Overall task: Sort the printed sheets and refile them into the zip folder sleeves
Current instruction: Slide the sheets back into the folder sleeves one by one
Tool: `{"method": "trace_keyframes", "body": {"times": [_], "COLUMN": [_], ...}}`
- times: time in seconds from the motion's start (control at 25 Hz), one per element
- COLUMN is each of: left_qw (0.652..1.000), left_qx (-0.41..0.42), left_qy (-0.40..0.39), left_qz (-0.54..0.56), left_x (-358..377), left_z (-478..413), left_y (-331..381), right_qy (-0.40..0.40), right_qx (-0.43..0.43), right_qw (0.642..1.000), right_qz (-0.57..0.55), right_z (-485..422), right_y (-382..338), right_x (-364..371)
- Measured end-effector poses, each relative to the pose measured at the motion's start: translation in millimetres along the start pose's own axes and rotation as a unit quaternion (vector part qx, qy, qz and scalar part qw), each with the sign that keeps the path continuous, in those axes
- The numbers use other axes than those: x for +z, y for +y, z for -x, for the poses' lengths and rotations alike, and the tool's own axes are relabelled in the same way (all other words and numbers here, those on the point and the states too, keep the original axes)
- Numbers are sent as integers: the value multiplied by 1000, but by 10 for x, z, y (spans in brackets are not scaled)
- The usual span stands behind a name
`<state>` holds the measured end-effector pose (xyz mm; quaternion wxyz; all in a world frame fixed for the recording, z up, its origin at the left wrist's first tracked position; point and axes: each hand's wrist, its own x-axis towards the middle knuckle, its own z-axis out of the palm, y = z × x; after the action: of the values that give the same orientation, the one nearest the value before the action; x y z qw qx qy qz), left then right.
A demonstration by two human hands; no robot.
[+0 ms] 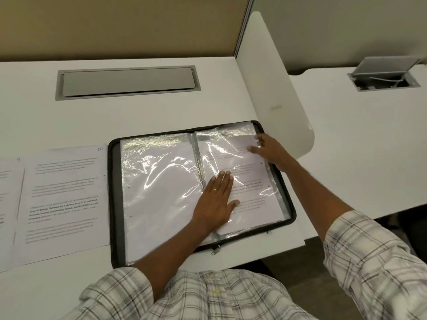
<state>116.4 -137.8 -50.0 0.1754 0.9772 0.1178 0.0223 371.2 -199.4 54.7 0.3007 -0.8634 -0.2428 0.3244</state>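
Observation:
A black zip folder [114,204] lies open on the white desk, its clear plastic sleeves showing. The left sleeve [157,181] holds a blank-looking page. The right sleeve [245,167] holds a printed sheet. My left hand [216,202] rests flat, fingers together, on the lower part of the right sleeve near the spine. My right hand [269,150] lies at the sleeve's upper right corner, fingertips on the sheet's top edge; whether it pinches the sheet or only presses is unclear. A loose printed sheet marked 10 [64,199] lies left of the folder, beside another sheet marked 9 [9,204].
A closed grey cable hatch [127,83] sits in the desk behind the folder. A white curved divider panel [277,95] rises just right of the folder. Beyond it, the neighbouring desk has an open cable box [384,79]. The desk's front edge runs close below the folder.

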Motion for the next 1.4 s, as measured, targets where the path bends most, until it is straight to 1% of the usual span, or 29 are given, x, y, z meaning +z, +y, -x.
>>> {"method": "trace_keyframes", "body": {"times": [0.08, 0.12, 0.16, 0.2, 0.28, 0.32, 0.4, 0.44, 0.52, 0.56, 0.6, 0.64, 0.68, 0.72, 0.76, 0.8, 0.84, 0.92, 1.0, 1.12, 1.2, 1.24, 1.32, 1.4], "left_qw": [1000, 999, 998, 996, 977, 956, 885, 848, 785, 744, 705, 680, 673, 686, 709, 741, 773, 829, 870, 929, 957, 965, 976, 980], "left_qx": [-5, -6, -8, -11, -43, -82, -175, -210, -261, -283, -302, -314, -316, -316, -323, -339, -356, -370, -361, -316, -278, -255, -219, -199], "left_qy": [-17, -24, -29, -28, 5, 27, 80, 114, 184, 208, 225, 238, 246, 237, 219, 198, 181, 167, 168, 138, 85, 55, 1, -21], "left_qz": [17, 26, 49, 87, 207, 280, 424, 473, 531, 568, 602, 618, 622, 611, 587, 546, 494, 385, 289, 135, 24, -1, -7, -4], "left_x": [-30, -50, -102, -157, -342, -439, -661, -773, -1039, -1190, -1355, -1502, -1637, -1738, -1828, -1853, -1846, -1729, -1518, -1134, -930, -866, -767, -703], "left_z": [9, 1, -12, -25, 12, 66, 224, 314, 507, 583, 659, 740, 841, 928, 1018, 1123, 1219, 1400, 1536, 1666, 1727, 1760, 1848, 1900], "left_y": [6, 5, 2, -10, 1, 10, 43, 63, 86, 46, 2, -65, -138, -217, -278, -364, -440, -580, -678, -775, -814, -820, -850, -915], "right_qy": [-13, -5, 0, -4, -67, -115, -196, -221, -272, -290, -297, -292, -274, -247, -217, -184, -152, -118, -89, -42, -25, -20, -17, -16], "right_qx": [6, 7, 6, 3, 1, 6, 1, -11, -37, -56, -81, -112, -152, -197, -240, -283, -323, -364, -370, -379, -381, -379, -370, -360], "right_qw": [993, 991, 992, 996, 996, 986, 957, 939, 896, 877, 869, 871, 884, 902, 918, 928, 930, 922, 907, 879, 864, 859, 856, 852], "right_qz": [115, 134, 126, 86, -51, -117, -216, -262, -350, -378, -387, -379, -348, -296, -228, -157, -84, 58, 182, 286, 330, 344, 362, 380], "right_z": [65, 96, 128, 159, 302, 383, 514, 559, 662, 742, 838, 949, 1069, 1163, 1248, 1316, 1371, 1458, 1521, 1597, 1610, 1607, 1613, 1636], "right_y": [82, 85, 57, 15, -180, -305, -545, -632, -768, -827, -855, -863, -848, -790, -711, -622, -515, -325, -175, -12, 23, 20, 2, -12], "right_x": [17, 14, -6, -40, -121, -151, -148, -101, 102, 258, 428, 617, 824, 1036, 1255, 1475, 1683, 2040, 2268, 2425, 2465, 2479, 2492, 2487]}}
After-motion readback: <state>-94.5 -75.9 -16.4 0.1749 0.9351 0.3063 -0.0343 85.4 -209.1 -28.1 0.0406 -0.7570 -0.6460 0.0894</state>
